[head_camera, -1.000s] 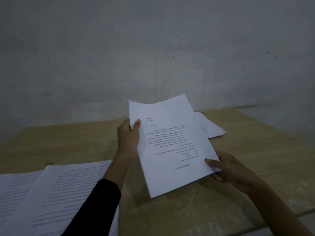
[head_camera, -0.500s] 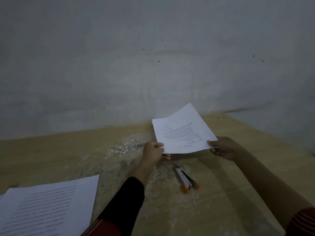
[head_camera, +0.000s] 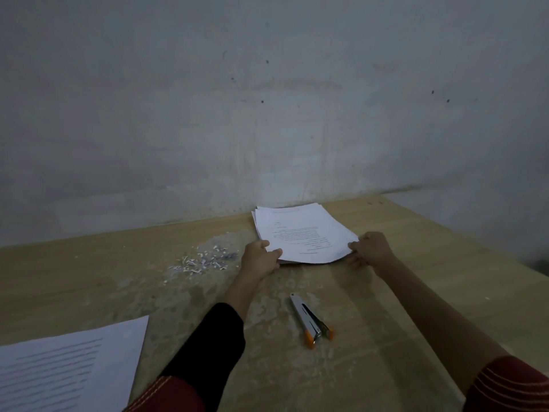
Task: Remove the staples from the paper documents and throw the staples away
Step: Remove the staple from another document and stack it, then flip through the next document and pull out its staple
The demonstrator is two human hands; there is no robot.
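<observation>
Fingers (head_camera: 274, 251) of the left hand (head_camera: 261, 258) and right hand (head_camera: 370, 249) are clamped on the near corners of the top document (head_camera: 300, 233), which lies on a paper stack (head_camera: 258, 217) by the wall. I judge it is being laid down, finished. Next: let go, then fetch the silver, orange-ended staple tool (head_camera: 310, 321) and the printed sheet (head_camera: 74, 361). Loose staples (head_camera: 205, 260) left of the stack await binning. Print is too small to read, and I see no brand.

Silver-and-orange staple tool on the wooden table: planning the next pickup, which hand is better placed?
Likely left: the left hand, gripping the white paper stack, sits closer to the silver-and-orange staple tool than the right hand.
</observation>
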